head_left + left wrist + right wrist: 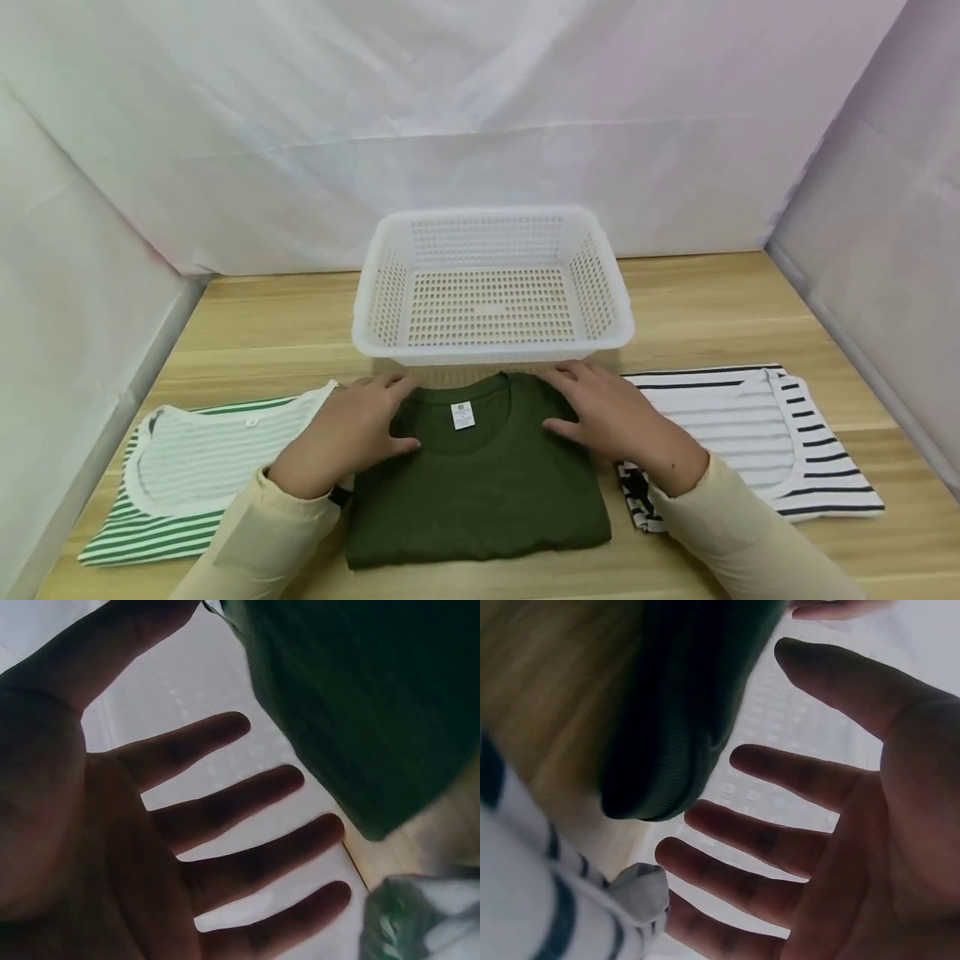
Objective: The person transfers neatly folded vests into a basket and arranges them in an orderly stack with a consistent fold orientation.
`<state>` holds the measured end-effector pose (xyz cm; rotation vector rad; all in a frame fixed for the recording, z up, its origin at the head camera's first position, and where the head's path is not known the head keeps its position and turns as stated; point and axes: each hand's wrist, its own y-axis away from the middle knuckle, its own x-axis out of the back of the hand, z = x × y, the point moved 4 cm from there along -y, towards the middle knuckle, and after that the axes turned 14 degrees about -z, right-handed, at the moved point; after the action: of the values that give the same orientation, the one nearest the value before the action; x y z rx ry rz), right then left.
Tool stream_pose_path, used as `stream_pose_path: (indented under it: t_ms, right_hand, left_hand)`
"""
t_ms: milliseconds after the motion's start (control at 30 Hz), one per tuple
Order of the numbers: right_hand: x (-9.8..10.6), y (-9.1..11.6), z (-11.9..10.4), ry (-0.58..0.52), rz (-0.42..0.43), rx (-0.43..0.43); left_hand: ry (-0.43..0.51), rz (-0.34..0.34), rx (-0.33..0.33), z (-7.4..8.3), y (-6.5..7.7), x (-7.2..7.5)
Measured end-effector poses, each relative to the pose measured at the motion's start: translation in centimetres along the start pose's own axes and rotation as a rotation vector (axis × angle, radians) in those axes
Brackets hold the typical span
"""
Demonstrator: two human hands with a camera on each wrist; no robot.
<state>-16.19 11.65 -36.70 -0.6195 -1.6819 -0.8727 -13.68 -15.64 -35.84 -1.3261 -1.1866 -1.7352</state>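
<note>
A folded dark green T-shirt lies on the wooden table, its neckline and white label turned toward the basket. My left hand is at its upper left corner and my right hand at its upper right corner. In the left wrist view, the left fingers are spread and nearly straight beside the green cloth. The right fingers are likewise extended near the shirt's folded edge in the right wrist view. Neither hand is curled round the cloth.
Behind the shirt stands a white perforated plastic basket with nothing in it. A green-striped white shirt lies folded at left, a black-striped white shirt at right. White sheeting encloses the back and sides of the table.
</note>
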Motion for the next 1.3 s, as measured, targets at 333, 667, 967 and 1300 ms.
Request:
stream_pose_path:
  t_ms: [333, 667, 967, 1300]
  right_hand:
    - [-0.5, -0.6, 0.1, -0.008, -0.015, 0.003]
    - [-1.1, -0.8, 0.0, -0.055, -0.009, 0.042]
    - [-1.5, -1.2, 0.4, -0.157, -0.065, 0.006]
    - [-1.8, -1.6, 0.7, -0.341, -0.121, -0.052]
  left_hand:
    - [-0.021, -0.030, 0.027, -0.9, 0.0, -0.3]
    - [0.016, -0.034, 0.025, -1.2, -0.6, -0.8]
    - [0.090, -0.076, 0.035, -1.4, -0.9, -1.2]
    - [0.219, -0.160, -0.023, -1.5, -0.8, -0.4]
